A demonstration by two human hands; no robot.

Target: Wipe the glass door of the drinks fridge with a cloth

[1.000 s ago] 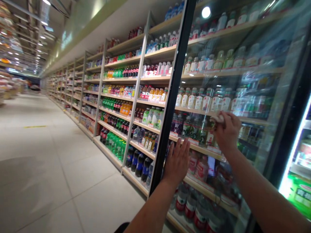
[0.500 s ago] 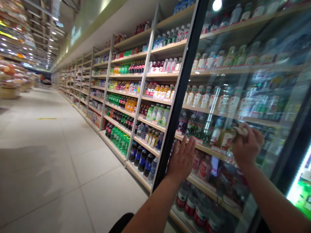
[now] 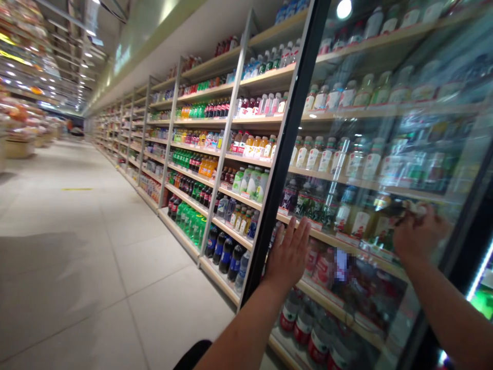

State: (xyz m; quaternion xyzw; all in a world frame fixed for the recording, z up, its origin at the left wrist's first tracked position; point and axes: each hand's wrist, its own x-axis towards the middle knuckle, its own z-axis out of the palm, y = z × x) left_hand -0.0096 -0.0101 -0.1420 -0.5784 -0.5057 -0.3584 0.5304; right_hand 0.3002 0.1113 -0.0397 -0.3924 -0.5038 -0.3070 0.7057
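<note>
A tall glass door [image 3: 362,169] with a black frame [image 3: 287,144] stands in front of me; bottles on shelves show through it. My left hand [image 3: 288,254] lies flat and open against the glass beside the frame's edge. My right hand [image 3: 418,231] is closed round a crumpled whitish cloth [image 3: 414,208] and presses it against the glass further right, at about the same height. Motion blurs the right hand and the cloth.
Long open shelves of drink bottles [image 3: 200,154] run along the aisle to the left of the door. A wide pale tiled floor [image 3: 77,257] stretches away on the left. A lit cooler interior [image 3: 483,288] shows at the far right edge.
My right hand has slid the cloth to the right and slightly down across the glass. My left hand has stayed flat on the same spot by the frame.
</note>
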